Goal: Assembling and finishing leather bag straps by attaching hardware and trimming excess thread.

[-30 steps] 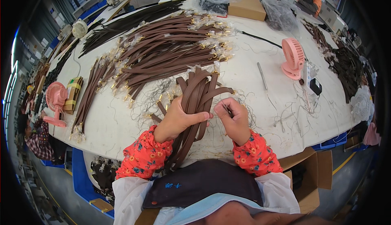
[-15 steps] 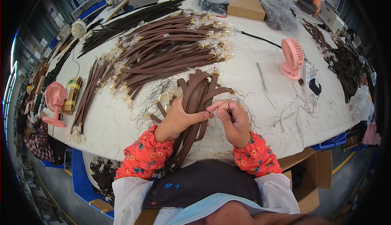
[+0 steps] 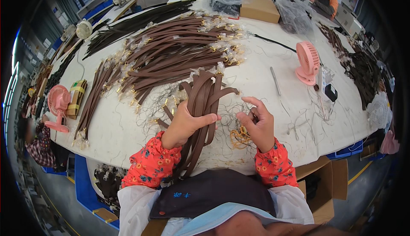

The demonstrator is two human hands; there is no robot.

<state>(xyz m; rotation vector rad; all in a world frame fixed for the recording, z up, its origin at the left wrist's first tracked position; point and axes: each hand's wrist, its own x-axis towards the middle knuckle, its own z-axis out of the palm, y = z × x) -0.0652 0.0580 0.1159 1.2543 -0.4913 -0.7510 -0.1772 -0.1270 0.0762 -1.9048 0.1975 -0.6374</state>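
My left hand [image 3: 185, 125] is closed around a bundle of long brown leather straps [image 3: 205, 95]. The bundle lies on the white table [image 3: 124, 129] and runs from my lap up past my fingers. My right hand [image 3: 260, 127] hovers just right of the bundle, a short gap away, fingers partly spread. It grips a small dark tool [image 3: 252, 115] against the palm, and I cannot make out what kind. Under this hand lies a tangle of orange and grey loose threads [image 3: 239, 137].
Large piles of brown straps with gold hardware [image 3: 179, 52] cover the far table. A pink fan [image 3: 307, 63] and a thin metal rod [image 3: 275, 81] lie right. A cardboard box [image 3: 259, 8] sits at the back. Another pink fan [image 3: 57, 103] stands left, and an open carton [image 3: 324, 189] stands below right.
My right hand has drawn away from the strap bundle toward the right and opened its fingers. My left hand keeps its hold on the straps.
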